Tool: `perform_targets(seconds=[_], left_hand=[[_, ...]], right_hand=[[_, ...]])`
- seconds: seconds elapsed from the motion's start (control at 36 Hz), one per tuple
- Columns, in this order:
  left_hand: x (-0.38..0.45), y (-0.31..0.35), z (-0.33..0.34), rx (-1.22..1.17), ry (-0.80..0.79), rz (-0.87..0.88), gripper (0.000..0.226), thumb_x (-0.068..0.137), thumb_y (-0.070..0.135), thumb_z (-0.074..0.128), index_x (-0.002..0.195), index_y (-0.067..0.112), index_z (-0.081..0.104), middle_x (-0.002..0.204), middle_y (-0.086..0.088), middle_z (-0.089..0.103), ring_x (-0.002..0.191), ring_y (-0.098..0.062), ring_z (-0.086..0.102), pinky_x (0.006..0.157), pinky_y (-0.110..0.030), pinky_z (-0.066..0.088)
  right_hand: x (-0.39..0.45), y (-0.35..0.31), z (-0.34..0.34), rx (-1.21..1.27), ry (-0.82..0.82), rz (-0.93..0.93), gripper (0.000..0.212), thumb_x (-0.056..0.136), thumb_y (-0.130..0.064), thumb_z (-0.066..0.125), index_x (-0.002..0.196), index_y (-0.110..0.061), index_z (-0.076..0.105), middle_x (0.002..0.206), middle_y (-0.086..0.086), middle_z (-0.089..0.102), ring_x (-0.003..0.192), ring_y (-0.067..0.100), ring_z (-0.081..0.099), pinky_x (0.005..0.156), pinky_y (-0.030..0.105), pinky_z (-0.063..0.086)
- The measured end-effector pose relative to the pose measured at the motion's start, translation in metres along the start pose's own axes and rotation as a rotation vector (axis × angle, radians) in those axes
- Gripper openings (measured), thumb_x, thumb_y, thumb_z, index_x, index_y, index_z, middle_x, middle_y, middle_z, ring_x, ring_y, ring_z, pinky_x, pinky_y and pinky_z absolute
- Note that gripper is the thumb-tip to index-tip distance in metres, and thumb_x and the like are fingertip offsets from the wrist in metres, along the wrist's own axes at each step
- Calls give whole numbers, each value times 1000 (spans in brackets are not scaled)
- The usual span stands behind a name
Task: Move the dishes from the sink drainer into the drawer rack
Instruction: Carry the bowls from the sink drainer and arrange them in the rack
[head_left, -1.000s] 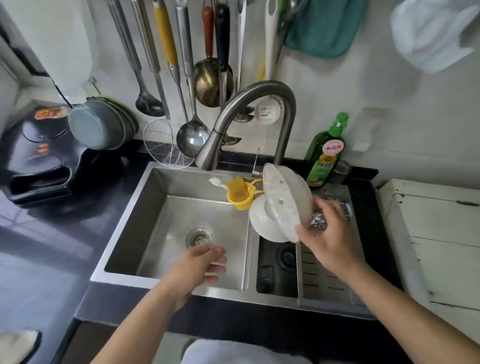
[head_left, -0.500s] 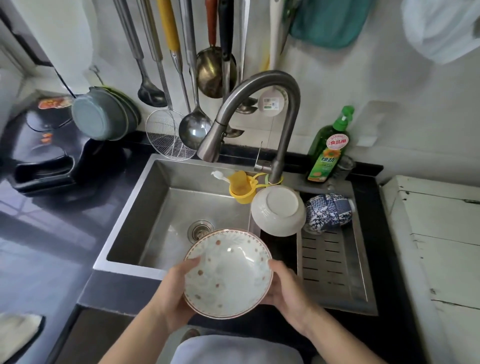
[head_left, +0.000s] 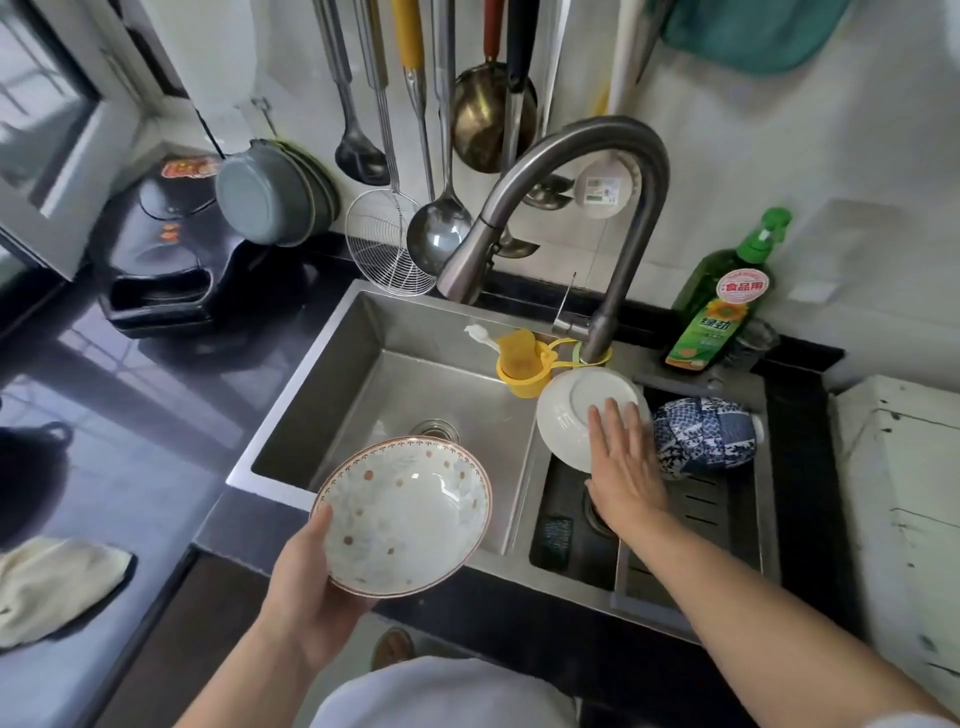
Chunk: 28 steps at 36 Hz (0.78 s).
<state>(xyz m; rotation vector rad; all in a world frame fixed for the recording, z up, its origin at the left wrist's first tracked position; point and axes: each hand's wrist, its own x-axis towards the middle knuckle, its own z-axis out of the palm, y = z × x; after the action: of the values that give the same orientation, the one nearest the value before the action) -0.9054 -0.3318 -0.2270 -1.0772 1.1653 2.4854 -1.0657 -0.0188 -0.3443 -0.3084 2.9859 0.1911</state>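
counter: black worktop (head_left: 156, 426) across the left and lower frame
sink: steel basin (head_left: 363, 374) at centre
drainer: slotted tray (head_left: 722, 525), right of centre, bearing a white bowl (head_left: 566, 415) and a blue patterned bowl (head_left: 701, 434)
left edge: cream cloth (head_left: 52, 587)
upper left: black appliance (head_left: 171, 270)
upper right: green bottle (head_left: 727, 301)

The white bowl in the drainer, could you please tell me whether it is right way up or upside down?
Upside down and tilted: the white bowl shows its round foot ring, and the right hand lays straight fingers on it.
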Motion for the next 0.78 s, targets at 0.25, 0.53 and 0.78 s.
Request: perform_targets(seconds=[0.25,0.53,0.78], left_hand=[[-7,-2,1,-18,40,-10,48,107,49,35,131,22,66,126,-15,71,117,-41,64,71,-50,60],[-3,-3,3,-10,-17,23,48,107,49,35,134,25,65,131,-12,69,121,-39,63,86,-53,57],[-5,-7,-5,-121,30,92,43,107,45,38,136,26,63,135,-13,66,124,-42,61,102,-67,47]], right_hand=[[-5,0,-8,-108,50,-120,86,79,-3,72,153,2,28,147,23,39,140,44,33,112,61,35],[-30,17,-16,26,231,-207,89,64,-8,89,140,6,46,126,20,53,119,38,49,102,53,49],[-91,-11,-90,1261,392,299,57,82,-19,82,132,-23,56,121,-11,49,111,11,57,84,17,52]])
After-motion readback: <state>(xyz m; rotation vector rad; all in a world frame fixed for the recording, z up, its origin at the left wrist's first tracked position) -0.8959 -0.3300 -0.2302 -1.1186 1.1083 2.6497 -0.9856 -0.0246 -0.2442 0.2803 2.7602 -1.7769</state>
